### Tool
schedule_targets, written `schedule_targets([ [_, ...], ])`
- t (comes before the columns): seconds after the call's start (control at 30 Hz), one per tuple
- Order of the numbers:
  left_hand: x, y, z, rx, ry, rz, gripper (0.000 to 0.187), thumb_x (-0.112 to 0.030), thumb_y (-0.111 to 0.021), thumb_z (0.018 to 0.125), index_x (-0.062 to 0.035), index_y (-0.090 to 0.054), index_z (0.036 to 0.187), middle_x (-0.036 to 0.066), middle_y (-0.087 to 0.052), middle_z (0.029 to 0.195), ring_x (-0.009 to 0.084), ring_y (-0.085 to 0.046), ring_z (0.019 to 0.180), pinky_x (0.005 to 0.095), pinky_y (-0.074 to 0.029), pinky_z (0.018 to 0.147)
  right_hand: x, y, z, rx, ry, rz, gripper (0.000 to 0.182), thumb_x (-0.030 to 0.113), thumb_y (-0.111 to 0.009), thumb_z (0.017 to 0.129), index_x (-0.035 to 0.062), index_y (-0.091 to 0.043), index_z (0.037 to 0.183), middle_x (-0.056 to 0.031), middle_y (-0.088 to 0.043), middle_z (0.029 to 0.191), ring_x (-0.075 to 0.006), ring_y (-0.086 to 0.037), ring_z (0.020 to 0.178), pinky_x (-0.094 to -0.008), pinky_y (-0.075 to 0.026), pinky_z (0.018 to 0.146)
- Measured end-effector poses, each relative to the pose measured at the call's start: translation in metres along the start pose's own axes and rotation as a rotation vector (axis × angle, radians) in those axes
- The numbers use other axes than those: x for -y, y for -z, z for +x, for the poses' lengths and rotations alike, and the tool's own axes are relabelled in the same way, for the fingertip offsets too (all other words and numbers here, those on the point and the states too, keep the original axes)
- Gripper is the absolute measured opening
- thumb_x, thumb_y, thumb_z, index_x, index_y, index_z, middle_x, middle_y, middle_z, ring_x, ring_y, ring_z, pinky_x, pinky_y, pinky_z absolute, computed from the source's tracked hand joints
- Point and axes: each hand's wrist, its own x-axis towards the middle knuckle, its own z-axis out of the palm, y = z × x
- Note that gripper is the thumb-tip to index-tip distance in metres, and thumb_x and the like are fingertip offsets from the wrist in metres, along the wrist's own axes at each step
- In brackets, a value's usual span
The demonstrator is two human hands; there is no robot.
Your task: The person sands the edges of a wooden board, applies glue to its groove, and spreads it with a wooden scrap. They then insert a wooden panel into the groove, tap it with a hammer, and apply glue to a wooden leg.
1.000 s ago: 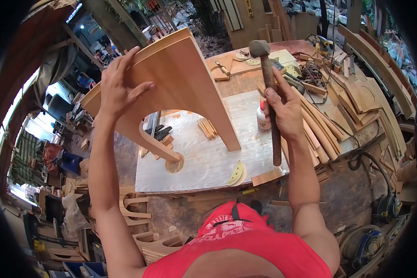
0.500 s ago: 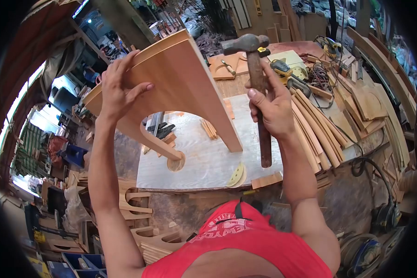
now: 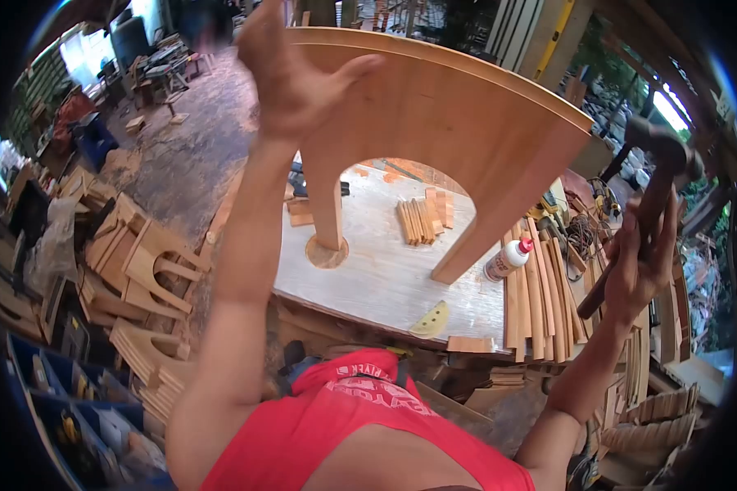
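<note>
An arched wooden panel (image 3: 418, 106) with two legs stands on the pale tabletop (image 3: 368, 286), its left leg on a round wooden disc (image 3: 332, 253). My left hand (image 3: 291, 94) is in front of the panel's upper left corner, thumb stretched out across its face and fingers pointing up, partly blurred. My right hand (image 3: 640, 262) is closed around the wooden handle of a hammer (image 3: 662, 168), held up to the right of the panel with its head at the top. Through the arch, small wooden strips (image 3: 418, 221) show on the table.
A white glue bottle with a red cap (image 3: 508, 260) stands beside long wooden strips (image 3: 540, 303). A yellowish perforated sanding disc (image 3: 430, 321) and a flat wood piece (image 3: 471, 344) lie at the front edge. Arched wooden parts (image 3: 160, 262) are stacked at the left, near blue bins (image 3: 37, 401).
The view has swung, and the panel now faces me more squarely. My left hand has loosened from the panel's top edge. The hammer has moved outward to the right, still in my right hand.
</note>
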Motion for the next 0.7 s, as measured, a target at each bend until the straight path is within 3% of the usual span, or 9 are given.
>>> schedule_targets([
  [0.03,0.018,0.01,-0.019,-0.096,0.139,-0.033,0.109,-0.049,-0.09,0.072,-0.0048,-0.034,0.154,0.018,-0.051,0.137,0.0352,-0.043,0.134,0.0496,-0.033,0.11,0.008,-0.007,-0.011,-0.02,-0.013,-0.033,0.062,-0.002,-0.06,0.099,0.006,-0.038,0.157,-0.0094,-0.069,0.112,-0.0009,-0.055,0.07,-0.0165,-0.041,0.053],
  [0.07,0.031,0.017,-0.04,0.009,0.331,-0.115,0.117,-0.04,-0.095,0.07,0.0026,-0.026,0.154,0.018,-0.053,0.139,0.0326,-0.05,0.131,0.0469,-0.043,0.107,0.019,-0.019,-0.016,-0.046,-0.026,-0.068,0.062,-0.001,-0.059,0.099,0.0055,-0.038,0.157,-0.0091,-0.069,0.113,-0.0024,-0.056,0.071,-0.0183,-0.043,0.055],
  [0.2,0.064,-0.007,-0.071,0.334,0.716,-1.256,0.09,-0.032,-0.093,0.076,0.0001,-0.043,0.144,0.012,-0.067,0.121,0.021,-0.069,0.105,0.0322,-0.058,0.085,0.091,-0.075,-0.017,0.03,0.016,-0.331,0.056,-0.002,-0.06,0.098,0.0028,-0.046,0.152,-0.0081,-0.07,0.113,-0.01,-0.06,0.076,-0.027,-0.051,0.064],
  [0.3,0.069,-0.018,-0.089,0.482,0.868,-1.35,0.062,-0.021,-0.09,0.081,-0.0031,-0.06,0.132,0.008,-0.07,0.119,0.018,-0.066,0.109,0.0321,-0.054,0.094,0.163,-0.144,0.042,0.345,0.4,-0.626,0.058,-0.008,-0.062,0.091,0.0067,-0.054,0.147,-0.0101,-0.07,0.12,-0.02,-0.068,0.086,-0.0343,-0.054,0.071],
  [0.4,0.065,-0.023,-0.093,0.436,0.88,-1.383,0.052,-0.022,-0.09,0.081,-0.0028,-0.065,0.122,0.007,-0.072,0.114,0.0162,-0.067,0.104,0.032,-0.055,0.091,0.25,-0.246,0.091,0.716,0.763,-0.898,0.064,-0.007,-0.068,0.085,0.0186,-0.061,0.143,-0.0127,-0.069,0.126,-0.0322,-0.072,0.097,-0.0394,-0.058,0.079],
  [0.47,0.068,-0.025,-0.092,0.473,0.84,-1.314,0.05,-0.023,-0.089,0.081,-0.0025,-0.064,0.12,0.008,-0.073,0.112,0.0153,-0.068,0.103,0.0318,-0.055,0.089,0.291,-0.315,0.103,0.965,1.023,-1.315,0.054,-0.001,-0.063,0.089,0.0165,-0.061,0.14,-0.0124,-0.07,0.109,-0.0248,-0.067,0.081,-0.0369,-0.053,0.064],
  [0.53,0.07,-0.018,-0.088,0.493,0.831,-1.309,0.047,-0.023,-0.089,0.082,-0.002,-0.064,0.117,0.009,-0.074,0.106,0.0148,-0.069,0.098,0.0323,-0.056,0.085,0.34,-0.384,0.1,1.269,0.867,-1.811,0.045,0.002,-0.058,0.094,0.0091,-0.06,0.139,-0.0088,-0.068,0.088,-0.014,-0.055,0.062,-0.0325,-0.042,0.046],
  [0.63,0.066,-0.038,-0.102,0.409,0.817,-1.423,0.048,-0.027,-0.088,0.083,-0.0019,-0.064,0.116,0.009,-0.075,0.102,0.0146,-0.07,0.095,0.0326,-0.056,0.085,0.378,-0.459,0.091,1.56,0.402,-2.06,0.04,0.004,-0.058,0.096,0.0084,-0.062,0.136,-0.0031,-0.063,0.077,-0.0088,-0.043,0.052,-0.0271,-0.03,0.037],
  [0.7,0.066,-0.03,-0.1,0.387,0.801,-1.402,0.049,-0.029,-0.087,0.081,-0.0015,-0.064,0.114,0.016,-0.075,0.097,0.0249,-0.072,0.091,0.0373,-0.056,0.082,0.369,-0.475,0.088,1.601,0.417,-2.124,0.038,0.005,-0.057,0.097,0.0073,-0.062,0.134,-0.0031,-0.062,0.076,-0.0091,-0.043,0.052,-0.0266,-0.03,0.037],
])
